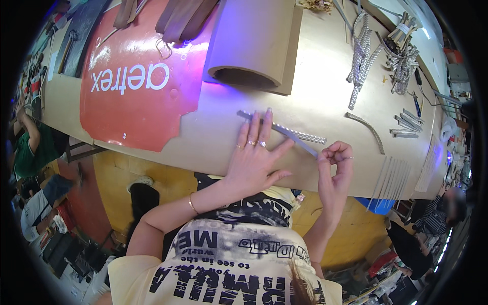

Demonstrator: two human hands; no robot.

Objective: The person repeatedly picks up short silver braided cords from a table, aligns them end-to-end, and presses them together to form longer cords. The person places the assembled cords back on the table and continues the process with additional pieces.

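Observation:
A silvery braided strap (pixel 310 137) lies slantwise on the table near its front edge. My left hand (pixel 251 155) rests flat across it, fingers stretched out and the thumb apart. A narrow, flat grey strip (pixel 302 145) runs from beside those fingers, partly along the braid, toward my right hand (pixel 335 161). The right thumb and forefinger pinch its lower right end. Under my left fingers, the part where strap and strip meet is hidden.
A large tan cylinder (pixel 249 46) lies beyond my hands, beside a red sheet (pixel 137 109). To the right are a curved braided strap (pixel 368 129), several thin strips (pixel 390 175), short braided pieces (pixel 406 124) and braided bundles (pixel 362 56). Other people work at both sides.

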